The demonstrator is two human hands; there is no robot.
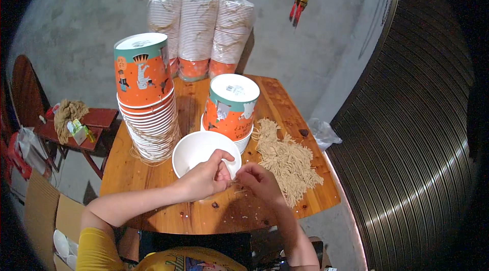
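The white bucket [187,150] is tilting open-mouthed at the middle of the near half of the wooden desk [178,217], its opening facing the person. The left hand [206,178] is reaching across the lower right part of its rim, the fingers curling and the thumb extending over the bowl of the bucket; whether they are clamping the rim cannot be told. The right hand [260,182] is meeting the same stretch of rim from the right, thumb and index finger pressing together at the tips; anything between them is too small to identify. Thin strands are showing just below the fingertips.

A tall stack of inverted buckets [143,70] is standing by the left edge of the desk, orange and green on top, with tan strings hanging around its lower part. A shorter inverted stack [232,110] is standing directly behind the white bucket. A heap of tan strings [293,161] is lying toward the right edge. Three plastic-wrapped stacks [197,29] are standing in a row along the far edge, toward the far left corner. Beyond the left edge, a low red bench [104,117] is carrying a tan bundle [70,116].
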